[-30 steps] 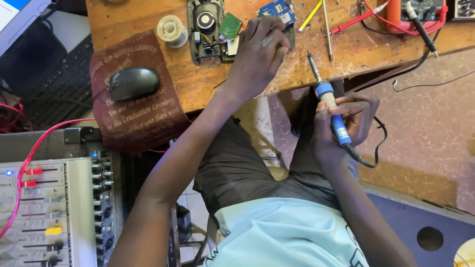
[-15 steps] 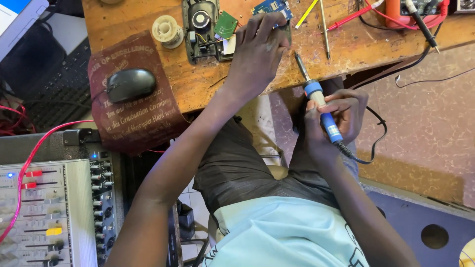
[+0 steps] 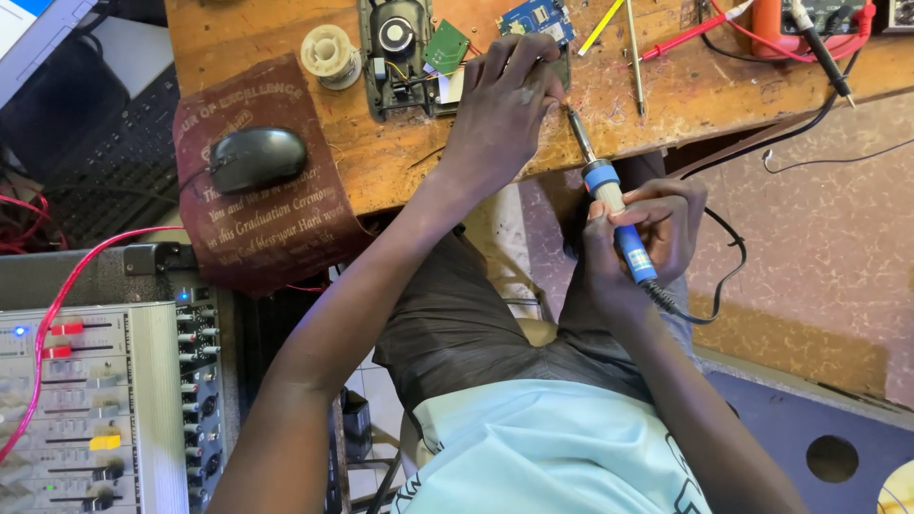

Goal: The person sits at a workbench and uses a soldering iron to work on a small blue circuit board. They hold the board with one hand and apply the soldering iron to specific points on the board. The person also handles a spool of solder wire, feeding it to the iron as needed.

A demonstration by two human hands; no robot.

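Blue-handled and slim, the soldering iron (image 3: 619,224) sits in the right hand (image 3: 640,238), whose fingers are wrapped around the plastic grip in a pen-like hold, with its metal tip slanting up toward the near edge of the wooden bench (image 3: 400,162). Its cord (image 3: 724,266) loops off below the wrist. It looks light and stiff; the grip is the only sensible place to hold it, since the bare shaft and tip are probably hot. The left hand (image 3: 500,105) lies palm-down on the bench, fingers curled and pressing on a small dark piece beside the opened device (image 3: 400,52), whose speaker and green board (image 3: 446,46) are exposed; whether it pinches anything I cannot tell. That device seems light and fragile, best steadied by its casing edges rather than the thin wires. A solder spool (image 3: 328,52) and a black mouse (image 3: 257,159) on a maroon pad (image 3: 257,219) lie further left.
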